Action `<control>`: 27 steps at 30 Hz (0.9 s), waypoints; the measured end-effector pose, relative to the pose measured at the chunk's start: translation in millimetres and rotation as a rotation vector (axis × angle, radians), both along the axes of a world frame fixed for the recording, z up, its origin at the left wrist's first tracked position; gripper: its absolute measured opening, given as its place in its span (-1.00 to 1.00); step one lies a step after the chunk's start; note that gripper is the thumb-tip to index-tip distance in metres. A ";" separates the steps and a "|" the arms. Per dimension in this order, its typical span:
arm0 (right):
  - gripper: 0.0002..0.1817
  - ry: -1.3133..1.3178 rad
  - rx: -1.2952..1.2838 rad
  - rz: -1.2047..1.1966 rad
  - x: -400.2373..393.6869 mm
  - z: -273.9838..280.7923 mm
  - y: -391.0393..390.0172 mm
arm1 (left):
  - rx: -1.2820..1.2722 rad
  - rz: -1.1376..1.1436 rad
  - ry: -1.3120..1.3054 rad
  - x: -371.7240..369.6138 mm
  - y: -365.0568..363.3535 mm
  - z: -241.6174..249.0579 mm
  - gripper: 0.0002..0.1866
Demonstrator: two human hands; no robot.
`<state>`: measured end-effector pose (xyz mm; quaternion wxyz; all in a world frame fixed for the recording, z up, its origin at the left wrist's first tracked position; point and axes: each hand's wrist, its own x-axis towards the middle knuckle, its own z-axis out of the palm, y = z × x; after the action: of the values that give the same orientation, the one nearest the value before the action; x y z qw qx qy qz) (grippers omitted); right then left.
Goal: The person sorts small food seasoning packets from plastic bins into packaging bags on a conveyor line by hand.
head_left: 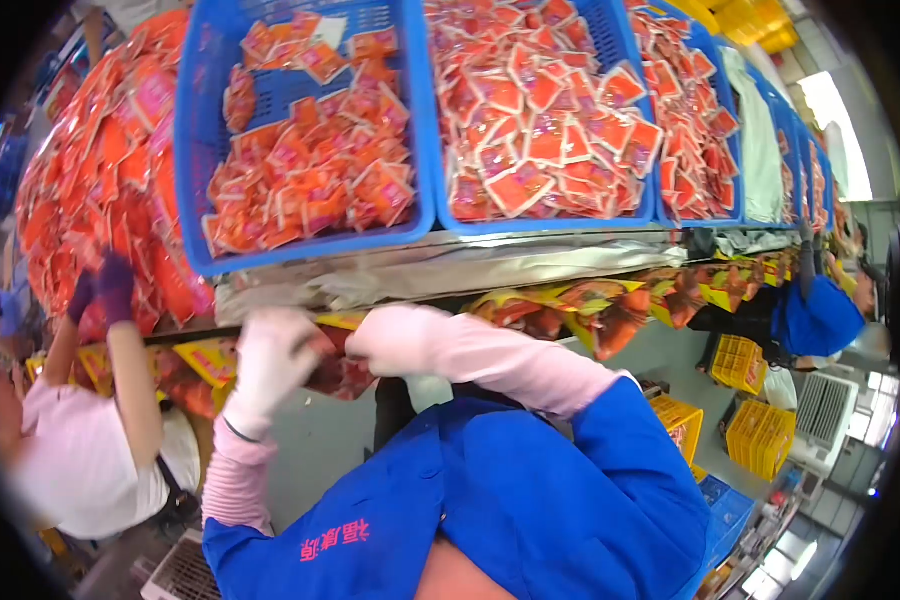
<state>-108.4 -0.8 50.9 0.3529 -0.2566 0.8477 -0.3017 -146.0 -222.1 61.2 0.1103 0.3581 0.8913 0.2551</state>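
My left hand (268, 365), in a white glove, is at the table's front edge with its fingers curled in at one side of a red and yellow printed bag (342, 372). On the bag's other side is my right hand (385, 342), also gloved and closed at the bag's upper edge. Both hands are blurred, and the fingertips are partly hidden. Just beyond them stands a blue crate (182, 190) partly filled with small red sachets (320, 190). A second blue crate (432, 160) to its right is heaped with the same kind of sachets (540, 120).
More printed bags (610, 310) hang in a row along the table's front edge. Left of me, a co-worker's purple-gloved hands (110, 285) reach into a large pile of red sachets (110, 170). Yellow crates (760, 440) stand on the floor at right, near another person in blue (820, 310).
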 end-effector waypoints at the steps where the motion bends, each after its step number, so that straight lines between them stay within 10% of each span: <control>1: -0.71 -0.011 0.107 -0.160 -11.6 46.4 37.7 | 0.031 0.053 0.152 -26.1 16.2 0.7 -0.85; 4: -0.62 0.354 0.513 -0.829 -45.3 19.5 160.0 | -0.049 0.116 0.425 -117.9 66.5 -76.2 -0.68; 7: -0.49 0.432 0.890 -0.745 -66.8 -88.0 218.2 | -0.619 0.122 0.085 -167.2 105.4 -140.1 -0.69; 10: -0.56 0.290 0.876 -0.703 -84.2 -109.1 233.7 | -0.455 0.135 0.077 -176.8 94.1 -132.0 -0.77; 12: -0.63 0.306 0.592 -0.819 -58.4 -54.5 244.0 | -0.004 0.133 0.212 -164.5 62.6 -108.7 -0.82; 16: -0.76 0.227 -0.458 -1.272 14.4 17.7 211.8 | 0.361 0.090 -0.485 -24.7 75.6 17.0 -0.90; 19: -0.75 0.150 -0.569 -1.330 48.8 26.6 162.8 | 0.405 -0.326 -0.091 67.5 107.1 -10.6 -0.86; 25: -0.86 0.192 -0.056 -0.719 92.5 25.2 69.9 | -0.025 -0.413 0.073 80.8 71.9 -39.2 -0.36; 27: -0.89 -0.097 -0.036 -0.518 98.0 -6.6 42.5 | -0.113 -0.443 0.204 79.3 46.8 -53.4 -0.62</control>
<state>-10.4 41.7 44.3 0.2996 -0.0224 0.8616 -0.4090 -66.7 -175.4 7.8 0.0930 0.5617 0.8106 0.1370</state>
